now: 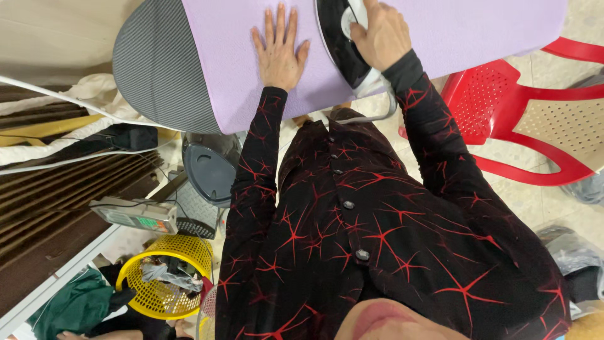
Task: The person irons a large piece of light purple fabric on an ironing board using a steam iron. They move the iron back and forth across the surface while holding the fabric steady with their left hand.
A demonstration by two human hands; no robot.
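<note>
On the ironing board [151, 69], near its front edge, the right hand [380, 34] grips a heavy, rigid iron [343, 47] by the handle; the left hand [280, 50] lies flat, fingers spread, on soft lilac cloth [239, 56].

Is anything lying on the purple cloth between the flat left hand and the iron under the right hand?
Nothing visible: only bare lilac fabric separates the flat left hand from the black-and-white iron gripped by the right hand.
</note>
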